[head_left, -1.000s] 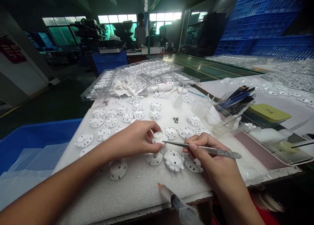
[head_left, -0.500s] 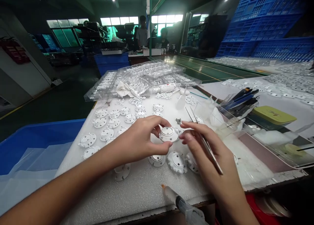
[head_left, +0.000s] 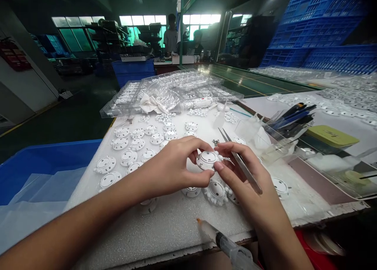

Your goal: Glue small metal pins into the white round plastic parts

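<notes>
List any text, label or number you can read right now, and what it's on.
None can be read.
White tube behind the round parts: reddish print, too blurred.
Yellow-green tin at right: a dark red mark, too small.
Red wall box at far left: no text can be made out.
White round part held between both hands, tweezers, syringe: no markings visible.

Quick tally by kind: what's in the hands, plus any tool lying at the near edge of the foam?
white round part, pinched by left hand fingers, right hand touching: 1
tweezers, in right hand: 1
syringe, lying at near edge of foam pad: 1
Total: 3
</notes>
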A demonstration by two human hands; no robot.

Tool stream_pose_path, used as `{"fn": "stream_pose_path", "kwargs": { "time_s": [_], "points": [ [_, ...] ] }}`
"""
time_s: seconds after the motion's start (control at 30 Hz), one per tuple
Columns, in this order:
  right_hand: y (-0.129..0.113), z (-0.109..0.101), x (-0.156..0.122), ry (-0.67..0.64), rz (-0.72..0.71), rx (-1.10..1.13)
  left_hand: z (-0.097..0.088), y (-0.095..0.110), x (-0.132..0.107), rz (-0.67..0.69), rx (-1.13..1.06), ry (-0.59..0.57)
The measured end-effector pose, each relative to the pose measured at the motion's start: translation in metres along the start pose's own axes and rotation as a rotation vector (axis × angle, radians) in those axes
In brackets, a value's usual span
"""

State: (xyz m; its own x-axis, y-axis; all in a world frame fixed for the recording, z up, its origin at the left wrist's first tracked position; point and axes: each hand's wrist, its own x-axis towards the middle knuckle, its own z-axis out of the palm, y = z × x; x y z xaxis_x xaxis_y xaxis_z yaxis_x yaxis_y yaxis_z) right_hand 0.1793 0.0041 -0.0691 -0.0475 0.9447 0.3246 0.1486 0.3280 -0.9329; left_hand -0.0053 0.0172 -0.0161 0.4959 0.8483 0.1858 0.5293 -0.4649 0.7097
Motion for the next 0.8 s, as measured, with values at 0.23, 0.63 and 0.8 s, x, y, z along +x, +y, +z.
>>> {"fn": "stream_pose_path", "kwargs": {
  "time_s": [0.23,0.63,0.8],
  "points": [
    [0.0038,-0.0003,-0.0016,-0.026,0.001,-0.027,-0.0016,0.0009,-0.0006,-0.035,-0.023,-0.026],
    [0.0035,-0.001,-0.0029,-0.044,0.015,0.027,0.0,0.0023,0.0007,-0.087,-0.032,-0.022],
    [0.004,-0.0011,-0.0031,-0.044,0.011,0.012,0.0007,0.0015,0.001,-0.074,-0.011,-0.01]
  ]
}}
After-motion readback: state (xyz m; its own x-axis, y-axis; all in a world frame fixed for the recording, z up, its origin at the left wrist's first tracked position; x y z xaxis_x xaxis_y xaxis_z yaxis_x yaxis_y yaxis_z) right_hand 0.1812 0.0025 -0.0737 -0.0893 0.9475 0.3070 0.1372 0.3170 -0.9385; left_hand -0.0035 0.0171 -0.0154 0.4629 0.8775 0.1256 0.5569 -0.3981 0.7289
